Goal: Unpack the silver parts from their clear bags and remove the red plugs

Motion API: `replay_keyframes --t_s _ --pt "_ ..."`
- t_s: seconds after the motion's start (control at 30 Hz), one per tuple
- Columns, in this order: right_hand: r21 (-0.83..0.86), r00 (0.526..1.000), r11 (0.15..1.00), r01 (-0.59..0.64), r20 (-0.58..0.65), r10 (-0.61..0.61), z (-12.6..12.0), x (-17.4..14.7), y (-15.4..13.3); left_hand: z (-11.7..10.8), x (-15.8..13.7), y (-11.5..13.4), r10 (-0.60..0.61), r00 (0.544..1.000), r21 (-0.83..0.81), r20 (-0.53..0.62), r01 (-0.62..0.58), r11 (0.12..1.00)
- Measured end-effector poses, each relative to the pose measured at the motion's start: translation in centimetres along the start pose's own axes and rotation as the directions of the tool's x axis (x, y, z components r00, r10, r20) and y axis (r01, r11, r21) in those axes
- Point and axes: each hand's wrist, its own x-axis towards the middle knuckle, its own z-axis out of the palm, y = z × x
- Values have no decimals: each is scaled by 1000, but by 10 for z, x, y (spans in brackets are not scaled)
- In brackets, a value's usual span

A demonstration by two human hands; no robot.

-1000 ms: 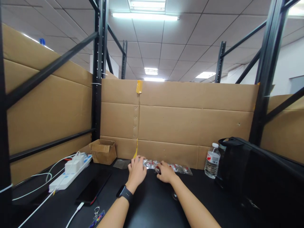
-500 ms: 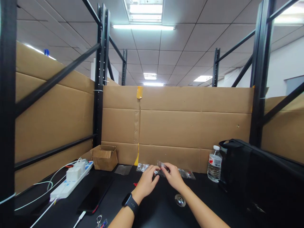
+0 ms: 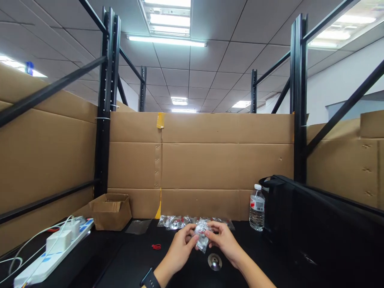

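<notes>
Between my two hands is a crinkled clear plastic bag [image 3: 203, 234] with something shiny inside that I cannot make out. My left hand [image 3: 183, 245] pinches its left side with thumb and fingers. On its right side, the fingers of my right hand [image 3: 223, 240] close on it too. Just below the bag, a round shiny metal disc [image 3: 215, 262] with a hole in its middle lies on the black table [image 3: 186, 276]. Behind my hands, more clear bags [image 3: 174, 222] lie in a row along the cardboard wall. A small red tied cord [image 3: 156, 247] rests left of my left hand.
An open cardboard box [image 3: 111, 212] and a flat clear plastic sheet [image 3: 138, 227] are at the back left. Left stands a white power strip [image 3: 52, 256] with plugs and cables. A water bottle [image 3: 257, 208] and a large black bag [image 3: 315, 232] occupy the right side.
My hands have drawn back from the row of bags, bringing one plastic bag nearer to me. The view has turned somewhat to the right, and the red cord has come into fuller view.
</notes>
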Motion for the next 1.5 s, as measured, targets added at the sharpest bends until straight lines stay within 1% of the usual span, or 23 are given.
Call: replay_keyframes --t_s 0.07,0.13,0.23,0.33,0.43,0.6,0.73,0.8,0.87,0.93,0.97,1.03,1.1,1.23,1.3,1.4,1.47,1.5 --pt "80 998 996 -39 -38 42 1 0 3 1 -1 0 5 1000 13 -30 -5 1000" --pt "152 995 986 -66 -60 75 4 -1 5 2 -3 2 14 999 45 -35 -12 999" --pt "173 992 981 -87 -71 101 7 -4 6 3 -7 7 17 1000 81 -18 -15 997" --pt "127 990 987 -98 -85 109 7 -4 7 2 -9 11 -6 1000 109 7 5 994" --pt "65 993 994 -84 -75 88 3 -3 9 1 -8 13 -12 1000 221 -5 13 975" --pt "3 997 998 -56 -51 56 0 -2 11 -4 -4 16 45 990 345 -131 3 939" --pt "-31 998 999 -15 -66 13 -3 0 10 -16 -1 13 55 958 363 -280 53 930" --pt "-79 997 997 10 -82 -17 -6 1 10 -23 -1 11 54 951 430 -305 87 899" --pt "-174 995 983 50 -81 -65 -9 3 11 -27 -3 10 83 957 535 -278 82 841" --pt "-283 991 955 94 -63 -116 -10 4 13 -28 -5 10 115 969 602 -219 41 798" --pt "-332 990 937 110 -50 -134 -9 4 14 -27 -6 10 116 977 611 -179 18 791" --pt "-420 988 898 129 -26 -154 -6 2 14 -23 -8 11 96 992 598 -87 -25 801" --pt "-504 983 848 163 9 -184 -1 -1 10 -18 -9 12 78 997 566 -6 -60 822" --pt "-655 961 712 253 84 -265 11 -10 -3 -13 -10 17 40 994 513 102 -87 854" --pt "-711 946 637 298 130 -297 17 -14 -9 -14 -9 20 20 993 505 116 -77 860" --pt "-762 917 533 368 202 -345 22 -17 -14 -18 -7 21 7 997 501 81 -47 864" --pt "-782 903 489 386 214 -372 24 -18 -14 -20 -7 22 10 998 492 54 -36 870" --pt "-786 899 480 389 209 -384 25 -18 -14 -21 -6 23 19 999 484 38 -35 874"
